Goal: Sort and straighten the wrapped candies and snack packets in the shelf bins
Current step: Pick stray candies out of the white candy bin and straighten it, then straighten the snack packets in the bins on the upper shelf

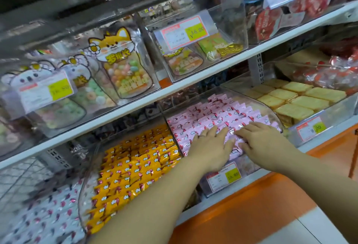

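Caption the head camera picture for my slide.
Left hand and right hand press pink wrapped candies in a clear plastic bin.

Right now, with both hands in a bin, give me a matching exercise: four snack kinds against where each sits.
1. pink wrapped candies
2. yellow wrapped candies
3. pale biscuit packets
4. fox-topped pouch

A. on the upper shelf
B. under the left hand and right hand
C. bin left of the pink one
D. bin right of the pink one

Pairs: 1-B, 2-C, 3-D, 4-A
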